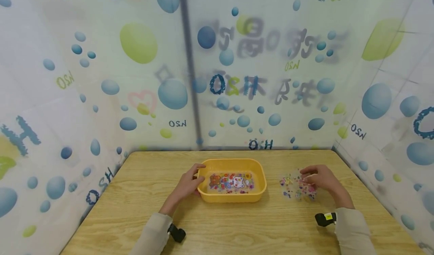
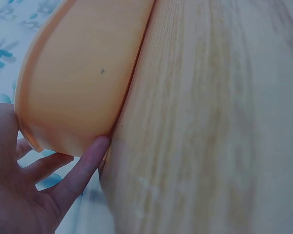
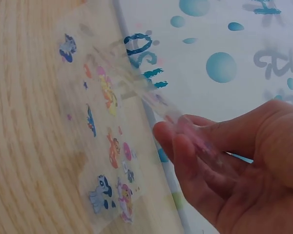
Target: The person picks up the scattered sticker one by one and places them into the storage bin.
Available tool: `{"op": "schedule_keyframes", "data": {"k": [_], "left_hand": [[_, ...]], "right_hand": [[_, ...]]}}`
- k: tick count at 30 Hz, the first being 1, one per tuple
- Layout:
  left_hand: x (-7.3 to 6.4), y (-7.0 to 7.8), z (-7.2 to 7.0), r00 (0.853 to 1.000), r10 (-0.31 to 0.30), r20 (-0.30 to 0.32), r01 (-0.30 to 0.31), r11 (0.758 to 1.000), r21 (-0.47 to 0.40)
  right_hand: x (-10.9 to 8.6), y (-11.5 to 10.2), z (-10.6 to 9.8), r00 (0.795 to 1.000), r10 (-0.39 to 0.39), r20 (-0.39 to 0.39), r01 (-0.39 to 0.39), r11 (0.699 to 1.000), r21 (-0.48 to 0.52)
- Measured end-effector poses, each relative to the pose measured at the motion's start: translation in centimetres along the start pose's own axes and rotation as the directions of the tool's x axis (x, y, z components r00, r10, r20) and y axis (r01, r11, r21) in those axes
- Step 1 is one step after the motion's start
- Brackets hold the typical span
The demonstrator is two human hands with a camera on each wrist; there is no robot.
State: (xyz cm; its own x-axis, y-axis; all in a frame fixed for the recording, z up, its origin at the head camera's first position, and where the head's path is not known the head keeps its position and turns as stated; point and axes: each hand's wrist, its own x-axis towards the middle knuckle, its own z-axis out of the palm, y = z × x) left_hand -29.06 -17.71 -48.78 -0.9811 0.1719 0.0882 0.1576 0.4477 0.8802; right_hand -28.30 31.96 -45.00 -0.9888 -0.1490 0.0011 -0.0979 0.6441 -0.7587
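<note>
A yellow plastic basin (image 1: 232, 198) stands at the middle of the table. My left hand (image 1: 189, 180) grips its left end, thumb over the rim and other fingers along the outer wall; the left wrist view shows a fingertip (image 2: 101, 142) low against that wall. Inside the basin lie clear sticker sheets (image 1: 234, 182) with a bear and a white animal face. To the right, my right hand (image 1: 320, 177) pinches a clear sticker sheet (image 3: 158, 102) between thumb and fingers. Beneath it is transparent film with small colourful pony stickers (image 3: 107, 92).
The wood-grain table (image 1: 217, 225) ends at a back edge against a printed curtain (image 1: 237, 108) with blue and green drops. Curtain panels also close off both sides. Small black cameras (image 1: 177, 233) are strapped to both wrists.
</note>
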Motion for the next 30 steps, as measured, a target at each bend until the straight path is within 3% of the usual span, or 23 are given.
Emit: {"op": "schedule_keyframes", "data": {"k": [15, 30], "left_hand": [[0.0, 0.0, 0.0, 1.000, 0.005, 0.000, -0.005, 1.000, -0.008], [0.1, 0.0, 0.0, 1.000, 0.017, 0.000, -0.017, 1.000, -0.001]], "right_hand": [[0.2, -0.3, 0.3, 0.997, -0.015, -0.073, 0.020, 0.997, 0.069], [-0.2, -2.4, 0.0, 0.988, -0.051, -0.143, 0.069, 0.990, 0.123]]}}
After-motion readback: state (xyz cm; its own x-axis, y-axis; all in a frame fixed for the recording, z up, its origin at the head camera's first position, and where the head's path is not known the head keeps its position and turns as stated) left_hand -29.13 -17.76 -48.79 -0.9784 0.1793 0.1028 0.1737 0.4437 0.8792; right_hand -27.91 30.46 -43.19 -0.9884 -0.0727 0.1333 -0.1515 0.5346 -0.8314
